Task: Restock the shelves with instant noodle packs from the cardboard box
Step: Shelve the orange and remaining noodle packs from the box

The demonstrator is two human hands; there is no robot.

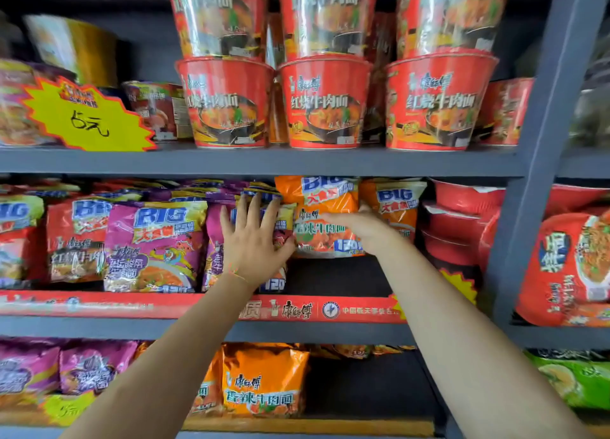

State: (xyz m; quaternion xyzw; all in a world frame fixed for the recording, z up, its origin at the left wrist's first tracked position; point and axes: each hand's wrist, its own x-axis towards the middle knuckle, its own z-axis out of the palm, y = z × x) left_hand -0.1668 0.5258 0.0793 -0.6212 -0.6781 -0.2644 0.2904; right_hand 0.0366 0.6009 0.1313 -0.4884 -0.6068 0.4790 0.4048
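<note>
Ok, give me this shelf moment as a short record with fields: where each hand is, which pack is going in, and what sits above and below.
left hand: left hand flat, fingers spread, pressing on the purple packs
right hand: right hand holds the orange pack by its right side
pack position: raised off the middle shelf, beside another orange pack
gap: dark bare space beneath the held pack
shelf above: red noodle bowls, stacked two high
shelf below: orange pack on the lower shelf
cardboard box: not in view
</note>
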